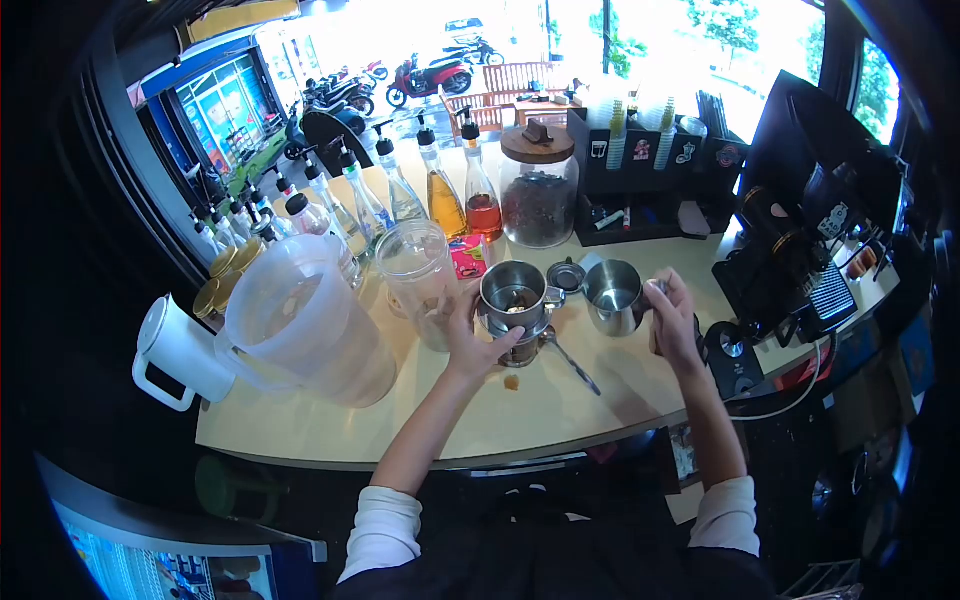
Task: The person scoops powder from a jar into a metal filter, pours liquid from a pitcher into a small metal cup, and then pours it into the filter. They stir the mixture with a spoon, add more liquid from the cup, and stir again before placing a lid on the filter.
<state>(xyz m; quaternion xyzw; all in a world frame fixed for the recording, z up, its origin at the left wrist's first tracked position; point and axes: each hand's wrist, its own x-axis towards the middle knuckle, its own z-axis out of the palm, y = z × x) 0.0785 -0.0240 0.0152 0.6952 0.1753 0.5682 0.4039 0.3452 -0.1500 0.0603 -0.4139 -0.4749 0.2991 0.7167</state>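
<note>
Near the middle of the counter, my left hand is wrapped round the side of a metal drip filter, which sits on a glass. Dark contents show inside the filter. To the right, my right hand grips the handle of a steel pitcher, its mouth facing up. Between the two vessels lies a small round metal lid. A spoon rests on the counter beside the glass, and a small brown spill is in front of it.
A large plastic jug, a clear tall container and a white pitcher stand left. Behind are pump bottles and a wooden-lidded jar. A black cup organizer and a coffee machine are right. The counter's front edge is nearest me.
</note>
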